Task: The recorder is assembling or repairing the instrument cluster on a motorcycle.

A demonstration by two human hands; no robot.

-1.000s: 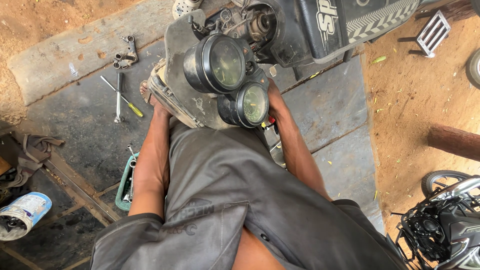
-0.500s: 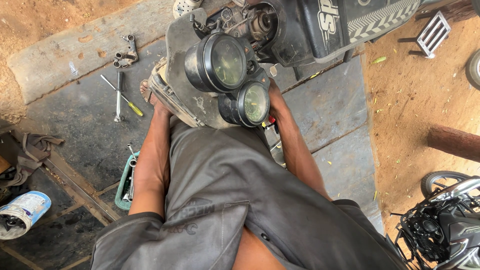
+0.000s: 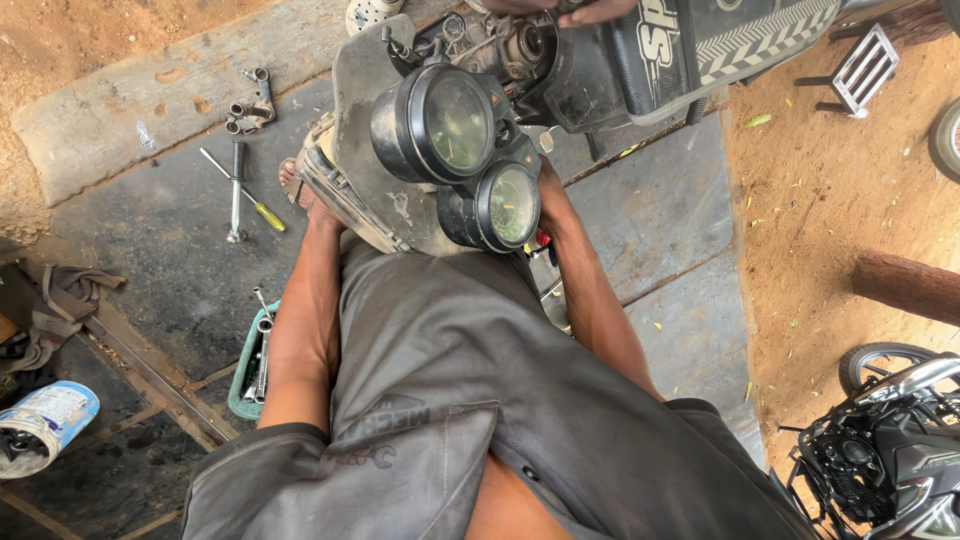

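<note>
On the concrete floor (image 3: 170,260) lie a screwdriver (image 3: 262,211) and wrench (image 3: 235,190) at left, while both arms reach under the twin-dial gauge cluster (image 3: 455,150), left hand (image 3: 318,208) and right hand (image 3: 545,185) hidden, their fingers' grip impossible to tell.

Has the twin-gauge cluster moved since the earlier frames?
No. The gauge cluster sits at the same spot relative to the screwdriver on the floor and the fuel tank; any shift is too slight to tell.
</note>
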